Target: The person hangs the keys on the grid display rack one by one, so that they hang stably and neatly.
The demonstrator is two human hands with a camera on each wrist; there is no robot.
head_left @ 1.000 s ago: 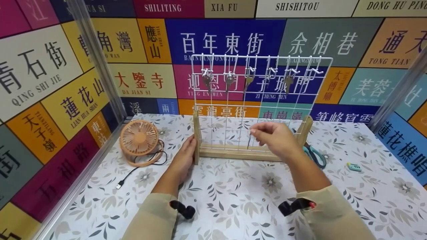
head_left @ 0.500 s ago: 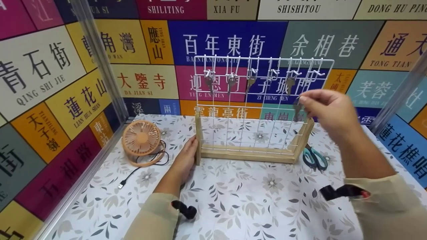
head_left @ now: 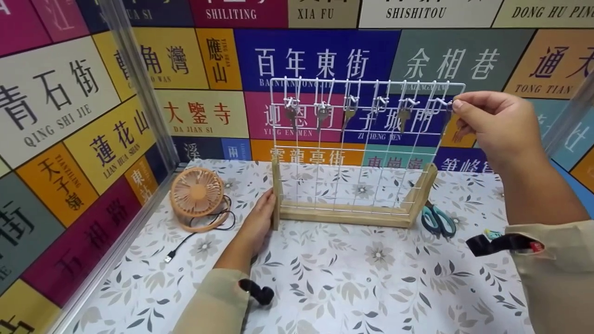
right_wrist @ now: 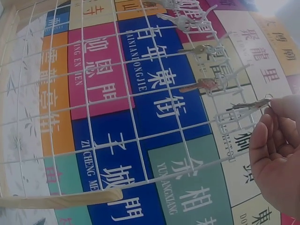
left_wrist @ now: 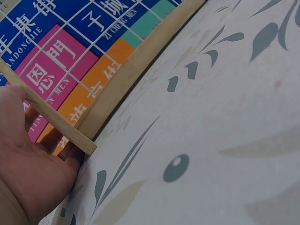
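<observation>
My right hand (head_left: 503, 123) pinches a key (right_wrist: 248, 105) by its ring (right_wrist: 268, 97) between thumb and forefinger. The fingertips are right at the rightmost hook (head_left: 438, 103) of a white wire grid rack (head_left: 355, 148), and the key hangs down beneath them. Several other keys, such as a silver key (head_left: 321, 116), hang from hooks further left along the rack's top. My left hand (head_left: 261, 220) holds the rack's left wooden post (left_wrist: 63, 129) near its foot, with the fingers partly hidden behind the wood.
An orange fan (head_left: 197, 192) with a black USB cable (head_left: 171, 255) stands left of the rack. Teal-handled scissors (head_left: 438, 220) lie by the right post (head_left: 423, 195). A small teal object (head_left: 493, 234) is partly covered by the right wrist's camera mount.
My right hand has carried the key from low in front of the grid, right and upward, to the rightmost hook. The left hand stays on the post.
</observation>
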